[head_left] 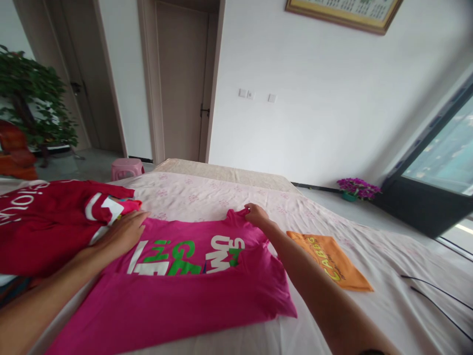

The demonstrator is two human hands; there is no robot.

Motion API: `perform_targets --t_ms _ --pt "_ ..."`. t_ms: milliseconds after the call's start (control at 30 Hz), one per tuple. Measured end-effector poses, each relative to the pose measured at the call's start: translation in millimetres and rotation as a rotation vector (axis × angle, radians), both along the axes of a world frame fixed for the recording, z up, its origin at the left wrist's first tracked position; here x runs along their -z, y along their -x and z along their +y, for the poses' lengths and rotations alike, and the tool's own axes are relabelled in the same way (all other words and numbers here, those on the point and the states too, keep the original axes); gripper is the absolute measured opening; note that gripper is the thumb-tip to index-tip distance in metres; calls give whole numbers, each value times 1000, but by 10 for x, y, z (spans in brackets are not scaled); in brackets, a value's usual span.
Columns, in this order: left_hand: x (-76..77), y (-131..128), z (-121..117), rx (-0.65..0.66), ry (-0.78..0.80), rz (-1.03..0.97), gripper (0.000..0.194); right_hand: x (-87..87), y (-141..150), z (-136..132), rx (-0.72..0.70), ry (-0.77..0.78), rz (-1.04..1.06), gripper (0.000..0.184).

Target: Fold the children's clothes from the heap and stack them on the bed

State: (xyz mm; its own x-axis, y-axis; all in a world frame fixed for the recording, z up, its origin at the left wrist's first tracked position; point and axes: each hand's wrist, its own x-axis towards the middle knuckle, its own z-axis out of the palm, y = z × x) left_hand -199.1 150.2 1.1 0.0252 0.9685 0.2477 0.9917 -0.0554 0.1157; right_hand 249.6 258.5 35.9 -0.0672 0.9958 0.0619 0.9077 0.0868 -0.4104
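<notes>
A bright pink T-shirt (177, 301) with white and green lettering lies on the bed, its near side folded over part of the print. My right hand (256, 216) pinches the bunched cloth at its far right edge. At the far left corner, my left hand (129, 229) is closed on the edge of the same shirt, its fingertips partly hidden. Just left of that hand is a heap of red clothes (55, 222) with white print. To the right of my right forearm lies a folded orange garment (330, 261) with yellow lettering.
A pale flowered sheet (207, 192) covers the bed. Dark thin cords or temples (436, 288) show at the right edge. Beyond the bed stand a pink stool (127, 168), a leafy plant (33, 98) and purple flowers (358, 188) by the wall.
</notes>
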Motion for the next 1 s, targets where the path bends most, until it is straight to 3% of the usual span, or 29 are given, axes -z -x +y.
perform_targets --t_ms 133,267,400,500,600,700,800,867,1000 --pt "-36 4 133 -26 51 12 51 -64 -102 -61 -27 9 123 38" --pt "-207 -63 61 12 39 2 40 -199 -221 -225 -33 -82 235 30" --pt "-397 -26 -296 60 -119 -89 30 -308 -438 -558 -66 -202 502 21" --pt "-421 46 -709 92 -194 -128 27 -260 -637 -911 -170 -189 638 16" --pt "-319 58 -1061 145 -144 -132 22 -163 -758 -1279 -276 -72 544 26" --pt "-192 13 -1230 196 -43 -136 19 -146 -750 -1564 -360 -27 240 46" --pt "-169 -9 -1238 147 14 -215 22 -240 -683 -1699 -396 -61 13 29" --pt "-229 2 -1218 72 26 -307 24 -319 -666 -1726 -374 -119 53 15" --pt "-377 21 -1260 -51 36 -399 29 -364 -738 -1771 -336 -164 322 26"
